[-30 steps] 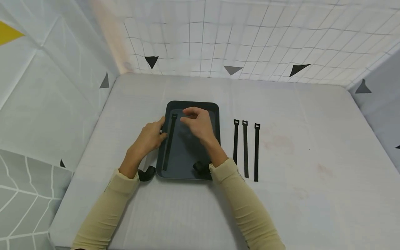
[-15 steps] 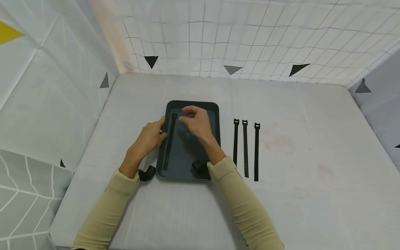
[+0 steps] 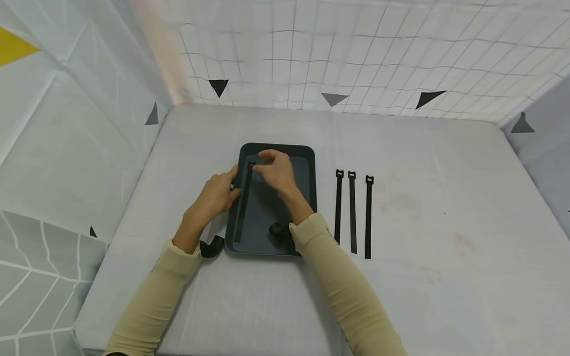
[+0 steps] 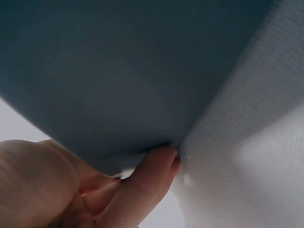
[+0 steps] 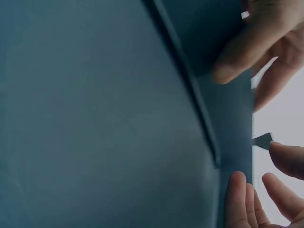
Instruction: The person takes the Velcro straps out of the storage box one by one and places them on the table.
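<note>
A dark blue-grey tray stands on the white-covered table. One black hook-and-loop cable tie lies lengthwise along the tray's left side, its slotted head toward the far end. My left hand grips the left wall of the tray, thumb over the rim and fingers outside. Over the far part of the tray hovers my right hand, thumb and fingers spread apart near the tie's head. The right wrist view shows nothing between the right hand's thumb and fingers.
To the right of the tray lie three more black cable ties, a left one, a middle one and a right one, side by side. A white grid-marked sheet hangs behind the table.
My right hand has shifted slightly left toward the head of the tie in the tray. The left hand keeps its grip on the tray, and the ties lie as before.
</note>
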{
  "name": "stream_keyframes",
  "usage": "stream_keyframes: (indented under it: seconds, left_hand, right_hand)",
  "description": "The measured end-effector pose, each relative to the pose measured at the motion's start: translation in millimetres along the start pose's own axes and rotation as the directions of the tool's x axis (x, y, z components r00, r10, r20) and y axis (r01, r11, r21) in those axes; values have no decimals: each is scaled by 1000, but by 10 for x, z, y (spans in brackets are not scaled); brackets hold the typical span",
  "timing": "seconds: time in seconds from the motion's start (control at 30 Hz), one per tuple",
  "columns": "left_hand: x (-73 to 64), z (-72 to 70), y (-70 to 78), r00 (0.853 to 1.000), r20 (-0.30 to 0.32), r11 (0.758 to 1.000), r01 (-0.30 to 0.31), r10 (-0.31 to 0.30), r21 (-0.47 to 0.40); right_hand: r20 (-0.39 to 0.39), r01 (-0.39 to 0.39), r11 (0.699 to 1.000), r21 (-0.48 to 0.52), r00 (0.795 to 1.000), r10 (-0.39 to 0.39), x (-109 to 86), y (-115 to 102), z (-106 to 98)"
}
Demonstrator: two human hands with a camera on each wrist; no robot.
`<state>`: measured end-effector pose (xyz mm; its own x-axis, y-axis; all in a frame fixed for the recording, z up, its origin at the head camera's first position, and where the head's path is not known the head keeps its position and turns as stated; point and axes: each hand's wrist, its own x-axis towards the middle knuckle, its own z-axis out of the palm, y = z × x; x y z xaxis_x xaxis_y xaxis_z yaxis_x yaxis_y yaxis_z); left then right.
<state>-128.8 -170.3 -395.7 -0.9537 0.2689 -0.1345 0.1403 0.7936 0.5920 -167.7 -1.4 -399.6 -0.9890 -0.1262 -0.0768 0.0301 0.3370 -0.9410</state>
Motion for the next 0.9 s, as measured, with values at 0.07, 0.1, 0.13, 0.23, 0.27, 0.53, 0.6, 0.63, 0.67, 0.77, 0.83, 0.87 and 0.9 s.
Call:
stream_keyframes:
  seconds: [0.07,0.1,0.13,0.23,0.27,0.53,0.6,0.63,0.67,0.77,0.83,0.87,0.9]
  left_hand:
    - [1,3,2,1000,3,1000,0,0,2]
    - [3,4,1,1000,3,1000,-1,1,5]
    - [3,4,2,1000,3,1000,-1,1,6]
    - [7,6,1,1000,2,1000,0,0,5]
    - [7,5,1,1000,2,1000,0,0,6]
    - [1,1,2,1000,0,1000,-7,7,25]
    - [4,2,-2,1000,-4,999,-11,11,33]
    - [4,1,-3,1000,-4,999,-13,13,37]
    - [2,1,-3,1000,-4,999,-12,13,43]
    - [-2,-2,3,1000,4,998,-5,5,55]
    - [-7,-1,9,1000,8,999,3,-3,55]
    - [-6,1,11,1000,10,998,4,-5,55]
    - [-4,4,14,1000,11,999,6,-6,53]
  right_hand:
    - [0,-16,1000,-27,1000,16,26,37,21]
    - [1,-26,999,-34,1000,26,38,53,30]
    - [1,-33,999,-42,999,33,52,70,41]
    - [-1,-44,998,-47,999,44,83,109,68]
    - [-5,-45,998,-49,999,45,93,120,77]
    - [-27,-18,992,-122,1000,15,145,202,123]
    - [-21,-4,987,-162,1000,0,158,211,133]
    - [-17,5,982,-187,1000,-8,166,214,139]
    - [-11,13,978,-207,1000,-15,173,215,145]
    - [6,29,968,-250,1000,-29,187,212,157]
    - [13,33,959,-281,999,-31,192,209,163]
    - [18,33,956,-290,999,-29,192,207,164]
    - [21,33,952,-304,999,-28,193,203,166]
